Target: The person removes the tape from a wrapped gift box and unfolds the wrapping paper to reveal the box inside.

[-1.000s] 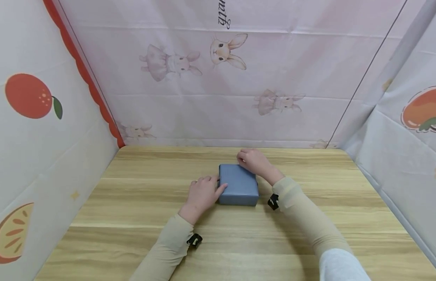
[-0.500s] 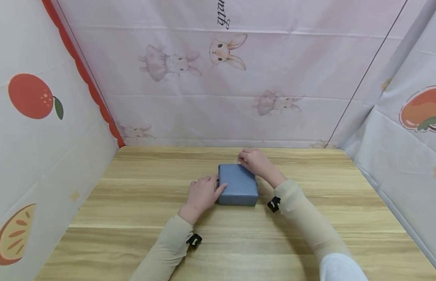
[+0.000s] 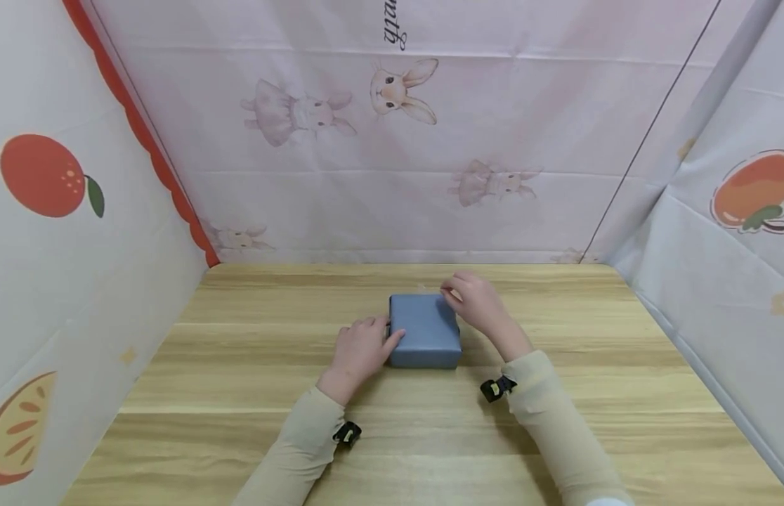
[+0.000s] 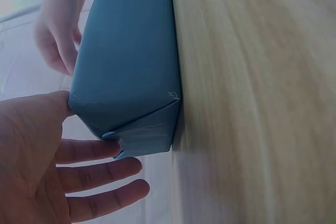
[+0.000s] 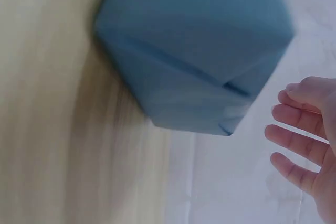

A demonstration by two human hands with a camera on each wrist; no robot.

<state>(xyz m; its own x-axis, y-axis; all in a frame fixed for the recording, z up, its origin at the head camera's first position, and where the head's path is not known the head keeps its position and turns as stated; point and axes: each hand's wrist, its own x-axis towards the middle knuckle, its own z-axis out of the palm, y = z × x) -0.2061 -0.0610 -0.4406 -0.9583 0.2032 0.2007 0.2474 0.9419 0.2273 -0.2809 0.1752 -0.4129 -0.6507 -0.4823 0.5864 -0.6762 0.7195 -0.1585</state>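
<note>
Blue-wrapped box (image 3: 425,330) on table (image 3: 240,393): left hand (image 3: 359,351) presses flat, ungripped; right hand (image 3: 479,303) pinches something unclear (tape?). Folds could spring loose.

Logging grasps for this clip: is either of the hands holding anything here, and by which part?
Neither grips it. The left hand rests its thumb and fingers on the left end of the blue paper-wrapped box; the right hand is at its far right corner, contact unclear.
</note>
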